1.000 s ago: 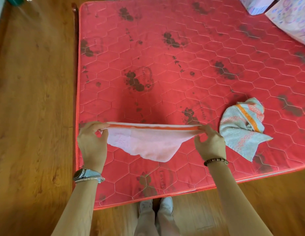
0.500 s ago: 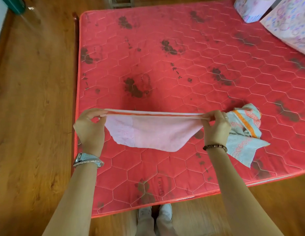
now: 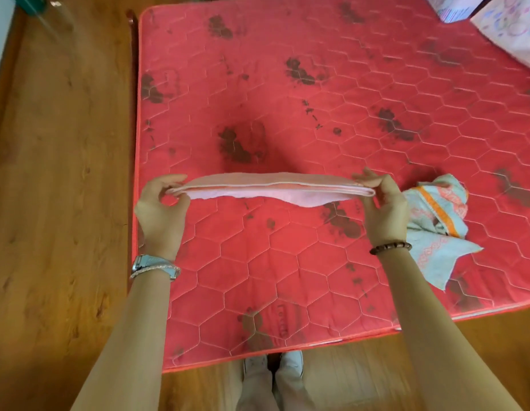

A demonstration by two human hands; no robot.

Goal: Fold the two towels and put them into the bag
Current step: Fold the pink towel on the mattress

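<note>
nearest to me i see two pale shoes [image 3: 272, 367] side by side on the brown wooden plank floor [image 3: 59, 203], toes touching the near edge of the red quilted mattress with hexagon stitching and dark blotches [image 3: 287, 262]. my two bare forearms reach out over that edge. the left wrist wears a silver watch with a thin bangle [image 3: 154, 266], the right wrist a dark beaded bracelet [image 3: 389, 247].

my left hand [image 3: 160, 209] and right hand [image 3: 382, 206] are held well apart, each pinched shut on one end of the pale pink terry towel [image 3: 275, 189]. the towel is stretched between them in the air above the mattress, doubled over so i see it almost edge-on, a long flat band with a soft belly sagging below the line of the fingers. the left thumb and fingers clamp its left end, the right fingertips clamp its right end.

just beyond and to the outer side of my right hand lies the light blue patterned towel with an orange stripe [image 3: 438, 221], crumpled on the mattress, one corner pointing back toward me. it sits close beside the right hand; whether they touch i cannot tell.

far past my right hand, at the mattress's far corner, a pale floral patterned fabric thing [image 3: 512, 28] and a striped pale box-like thing [image 3: 453, 7] are cut off by the frame.
</note>
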